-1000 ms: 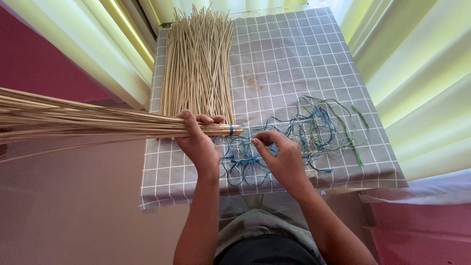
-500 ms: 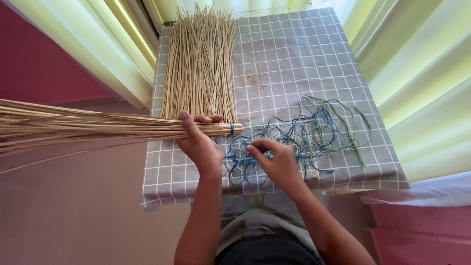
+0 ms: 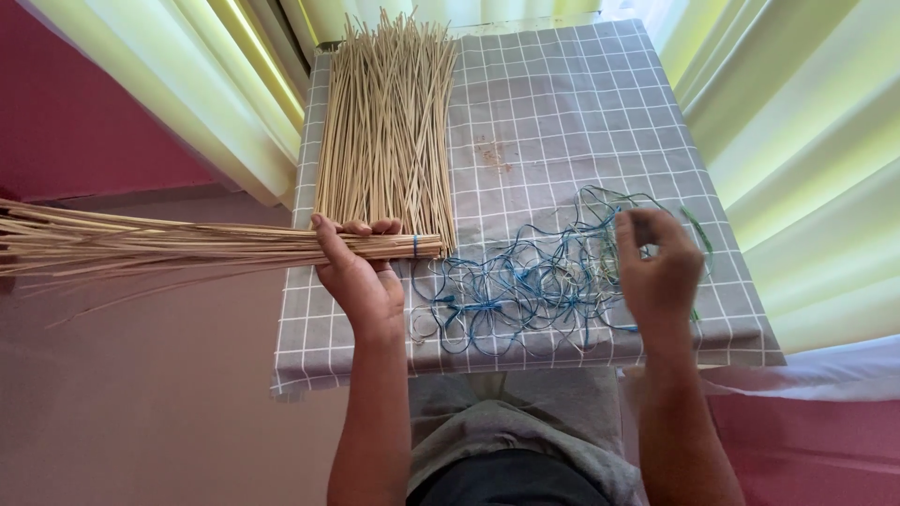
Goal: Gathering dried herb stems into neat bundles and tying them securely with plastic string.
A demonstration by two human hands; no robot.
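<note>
Pale reed sticks in a bundle (image 3: 187,245) jut leftward off the checked counter (image 3: 562,122), clamped steady by the left hand (image 3: 361,276); right of it, the right hand (image 3: 656,267) pinches blue string (image 3: 525,290).

My left hand (image 3: 361,276) is curled shut in a firm grip, forearm reaching straight forward. My right hand (image 3: 656,267) hovers raised (fingertips (image 3: 630,225) pinched together), wrist slightly bent.
</note>
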